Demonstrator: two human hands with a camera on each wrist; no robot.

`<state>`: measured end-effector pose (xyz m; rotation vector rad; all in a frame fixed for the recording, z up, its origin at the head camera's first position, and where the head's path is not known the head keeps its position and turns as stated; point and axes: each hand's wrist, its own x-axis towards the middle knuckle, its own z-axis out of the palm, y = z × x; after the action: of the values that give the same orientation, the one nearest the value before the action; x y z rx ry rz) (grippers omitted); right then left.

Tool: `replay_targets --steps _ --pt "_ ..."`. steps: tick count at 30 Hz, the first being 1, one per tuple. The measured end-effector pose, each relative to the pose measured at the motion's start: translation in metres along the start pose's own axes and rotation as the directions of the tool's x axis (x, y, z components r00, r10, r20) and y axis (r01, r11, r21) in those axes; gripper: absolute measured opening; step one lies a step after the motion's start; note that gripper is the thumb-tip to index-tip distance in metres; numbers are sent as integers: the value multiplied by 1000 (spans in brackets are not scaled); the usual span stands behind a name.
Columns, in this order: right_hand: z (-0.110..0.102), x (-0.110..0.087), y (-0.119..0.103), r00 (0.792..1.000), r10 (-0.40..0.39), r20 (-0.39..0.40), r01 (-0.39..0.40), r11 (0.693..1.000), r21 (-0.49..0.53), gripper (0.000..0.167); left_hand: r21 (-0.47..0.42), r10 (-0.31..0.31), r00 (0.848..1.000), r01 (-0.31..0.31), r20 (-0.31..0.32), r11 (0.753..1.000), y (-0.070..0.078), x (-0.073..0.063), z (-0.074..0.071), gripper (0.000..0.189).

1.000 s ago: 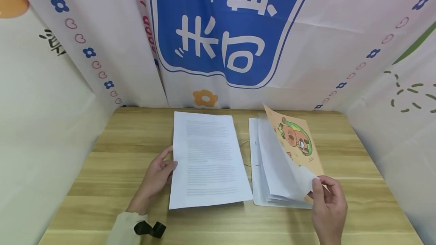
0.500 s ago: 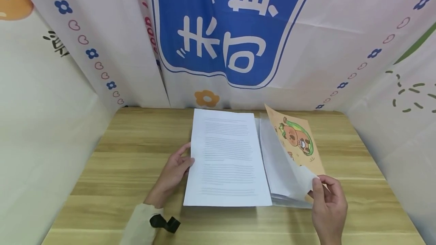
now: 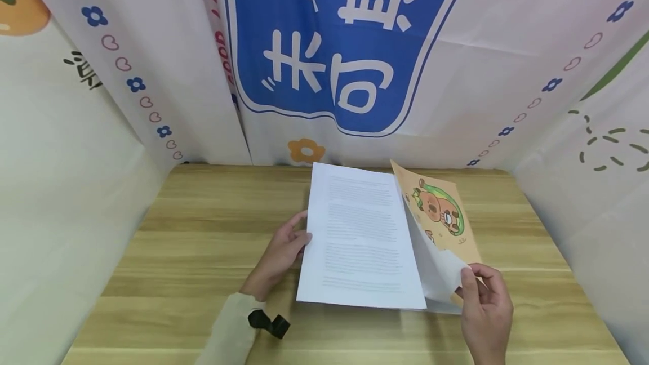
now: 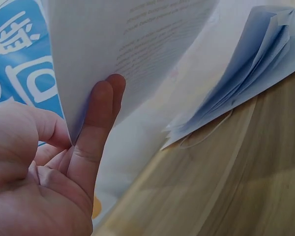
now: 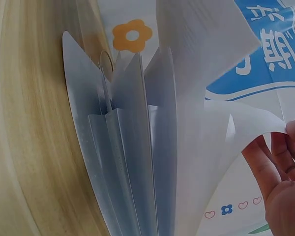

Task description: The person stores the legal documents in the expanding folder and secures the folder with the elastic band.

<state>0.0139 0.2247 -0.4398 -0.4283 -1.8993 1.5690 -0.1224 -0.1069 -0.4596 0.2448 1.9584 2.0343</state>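
My left hand (image 3: 281, 252) pinches the left edge of a printed paper sheet (image 3: 362, 235), thumb in front and fingers behind in the left wrist view. The sheet slants in front of an expanding file folder (image 3: 443, 207) with a tan cartoon cover, hiding much of it. With thumb and fingers, my right hand (image 3: 487, 306) holds up the lower corner of the folder's raised front side, white on its inner face. In the right wrist view, pleated, translucent pockets (image 5: 132, 172) spread apart, the sheet's corner above them. Whether the sheet touches the folder I cannot tell.
Both hands work over a wood-grain table (image 3: 203, 230). Printed cloth (image 3: 481, 72) hangs along its back and sides. A thin cord loop (image 5: 105, 64) hangs from the folder. A black strap (image 3: 269, 323) with a small block is on the left wrist.
My left hand has carried the printed sheet rightward, from beside the folder to in front of its opening. The right hand keeps its hold on the folder's front side, nearly still.
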Motion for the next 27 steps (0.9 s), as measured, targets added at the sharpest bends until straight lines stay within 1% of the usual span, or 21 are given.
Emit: replay_targets --steps 5,8,10,15,18,20,25,27 --pt "2 -1 1 1000 -5 12 5 1000 -5 8 9 -9 1000 9 -2 1000 2 7 8 55" --pt "3 -2 1 1000 -7 16 7 1000 0 7 6 -10 1000 10 -1 1000 1 12 12 55" --pt "3 -2 0 1000 -16 16 16 1000 -20 7 -2 -10 1000 10 5 1000 0 15 16 56" --pt "4 -3 0 999 -31 16 32 997 -65 9 -20 -1 1000 2 19 1000 -2 25 26 56" --pt "4 -3 0 1000 -19 15 20 998 -53 9 -32 -6 999 7 32 999 -3 29 32 56" --pt "4 -4 0 1000 -19 18 20 998 -66 12 -41 -14 999 15 38 999 -4 32 35 56" --pt "5 -4 0 999 -35 25 38 994 -98 18 -64 -28 998 31 48 997 -5 36 39 55" --pt "5 -5 -1 999 -42 26 44 995 -92 18 -75 -28 998 32 50 997 -6 37 38 55"
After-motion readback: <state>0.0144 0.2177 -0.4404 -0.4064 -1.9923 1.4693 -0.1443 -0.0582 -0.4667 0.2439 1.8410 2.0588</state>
